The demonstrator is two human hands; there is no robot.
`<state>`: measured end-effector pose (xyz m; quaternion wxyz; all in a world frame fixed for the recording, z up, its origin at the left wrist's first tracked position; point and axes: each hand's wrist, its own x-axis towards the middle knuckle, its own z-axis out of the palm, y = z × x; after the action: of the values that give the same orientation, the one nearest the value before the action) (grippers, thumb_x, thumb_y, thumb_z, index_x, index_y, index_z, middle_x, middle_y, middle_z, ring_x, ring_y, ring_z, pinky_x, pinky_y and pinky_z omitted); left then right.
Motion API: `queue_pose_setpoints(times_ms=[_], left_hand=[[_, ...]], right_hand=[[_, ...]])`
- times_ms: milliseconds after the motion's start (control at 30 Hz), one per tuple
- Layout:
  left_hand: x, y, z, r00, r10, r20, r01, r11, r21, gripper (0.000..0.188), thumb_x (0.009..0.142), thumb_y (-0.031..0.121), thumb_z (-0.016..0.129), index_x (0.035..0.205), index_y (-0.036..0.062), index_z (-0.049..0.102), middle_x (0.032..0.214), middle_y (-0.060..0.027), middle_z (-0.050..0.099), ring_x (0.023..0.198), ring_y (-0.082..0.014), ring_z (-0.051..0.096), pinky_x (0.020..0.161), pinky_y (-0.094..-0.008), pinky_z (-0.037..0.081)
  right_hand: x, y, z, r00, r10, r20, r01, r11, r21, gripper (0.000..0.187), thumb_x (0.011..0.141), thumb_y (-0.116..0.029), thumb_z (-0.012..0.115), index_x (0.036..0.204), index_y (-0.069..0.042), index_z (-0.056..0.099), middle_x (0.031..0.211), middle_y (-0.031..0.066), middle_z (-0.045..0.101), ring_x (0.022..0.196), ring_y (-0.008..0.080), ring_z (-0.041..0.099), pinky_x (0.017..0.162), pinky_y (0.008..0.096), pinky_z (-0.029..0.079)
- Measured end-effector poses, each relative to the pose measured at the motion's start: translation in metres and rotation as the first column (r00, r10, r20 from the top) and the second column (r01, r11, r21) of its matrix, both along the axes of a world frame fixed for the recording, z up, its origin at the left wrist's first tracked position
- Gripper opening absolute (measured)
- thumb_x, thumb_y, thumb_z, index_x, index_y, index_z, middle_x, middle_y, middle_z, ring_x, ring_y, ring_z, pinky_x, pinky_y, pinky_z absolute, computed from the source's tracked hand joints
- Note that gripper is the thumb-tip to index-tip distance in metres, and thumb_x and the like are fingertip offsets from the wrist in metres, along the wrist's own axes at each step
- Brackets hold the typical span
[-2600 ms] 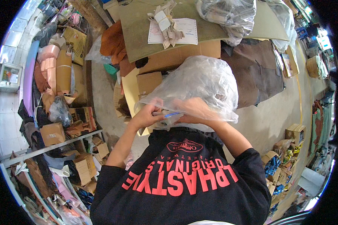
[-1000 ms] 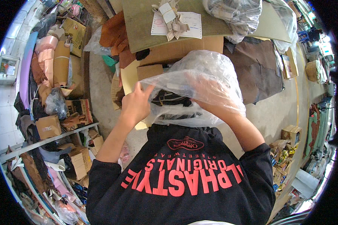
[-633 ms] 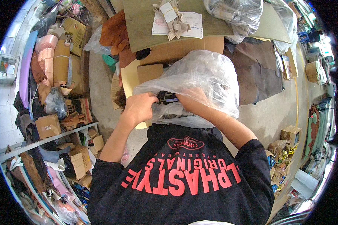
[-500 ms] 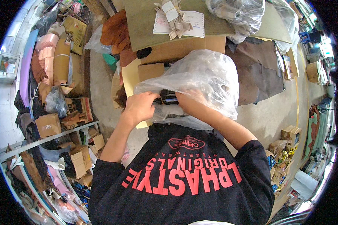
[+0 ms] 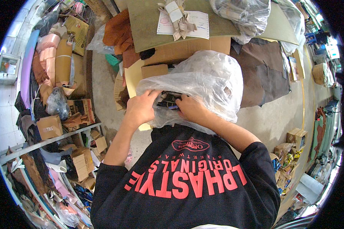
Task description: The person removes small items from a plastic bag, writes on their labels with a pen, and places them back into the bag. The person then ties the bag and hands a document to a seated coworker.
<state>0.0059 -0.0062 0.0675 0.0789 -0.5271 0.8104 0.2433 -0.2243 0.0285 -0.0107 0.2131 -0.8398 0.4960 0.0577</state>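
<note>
Smooth concrete floor (image 5: 262, 124), soft black T-shirt (image 5: 183, 162), then a crinkly clear plastic bag (image 5: 214, 70) just beyond, dark slim bits (image 5: 167, 100) inside. Left hand (image 5: 140, 108) touches its filmy opening, right hand (image 5: 192, 110) curls there too; can't tell if either's gripping. Farther off: flat olive board (image 5: 145, 30).
</note>
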Motion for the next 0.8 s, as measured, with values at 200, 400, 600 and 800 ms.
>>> queue_pose_setpoints(times_ms=[200, 400, 600, 800], left_hand=[[0.004, -0.001, 0.009, 0.997, -0.010, -0.078, 0.011, 1.000, 0.001, 0.072, 0.077, 0.004, 0.058, 0.146, 0.0233, 0.053, 0.140, -0.0108, 0.061, 0.110, -0.0400, 0.067, 0.092, -0.0501, 0.057], [0.016, -0.009, 0.022, 0.911, 0.071, -0.405, -0.081, 0.997, -0.009, 0.066, 0.074, -0.003, 0.054, 0.138, 0.0127, 0.062, 0.137, -0.0153, 0.064, 0.118, -0.0374, 0.066, 0.098, -0.0438, 0.055], [0.026, -0.015, 0.038, 0.803, 0.035, -0.595, -0.027, 0.999, 0.022, 0.066, 0.071, -0.005, 0.052, 0.134, 0.0098, 0.066, 0.132, -0.0155, 0.068, 0.123, -0.0347, 0.064, 0.104, -0.0395, 0.051], [0.014, -0.014, 0.051, 0.768, 0.025, -0.640, -0.030, 1.000, 0.003, 0.069, 0.071, -0.007, 0.049, 0.136, 0.0084, 0.062, 0.135, -0.0113, 0.069, 0.101, -0.0207, 0.069, 0.079, -0.0295, 0.052]], right_hand=[[-0.008, 0.001, 0.014, 0.994, 0.035, 0.101, -0.028, 0.997, -0.074, 0.028, 0.083, -0.021, 0.075, 0.104, -0.005, 0.066, 0.086, 0.0169, 0.071, 0.086, 0.0385, 0.072, 0.076, 0.0520, 0.056], [-0.028, 0.001, 0.076, 0.992, 0.021, 0.121, -0.015, 0.999, -0.053, 0.012, 0.087, -0.016, 0.069, 0.093, -0.006, 0.072, 0.086, 0.0178, 0.073, 0.084, 0.0367, 0.073, 0.073, 0.0491, 0.056], [-0.057, 0.004, 0.125, 0.990, -0.098, 0.097, 0.106, 0.991, -0.083, 0.021, 0.093, -0.025, 0.068, 0.108, -0.010, 0.069, 0.089, 0.0168, 0.072, 0.089, 0.0391, 0.070, 0.078, 0.0515, 0.053], [-0.069, 0.004, 0.165, 0.963, -0.208, 0.174, 0.247, 0.938, -0.243, 0.023, 0.093, -0.027, 0.069, 0.111, -0.014, 0.075, 0.099, 0.0111, 0.075, 0.095, 0.0353, 0.070, 0.084, 0.0472, 0.053]])
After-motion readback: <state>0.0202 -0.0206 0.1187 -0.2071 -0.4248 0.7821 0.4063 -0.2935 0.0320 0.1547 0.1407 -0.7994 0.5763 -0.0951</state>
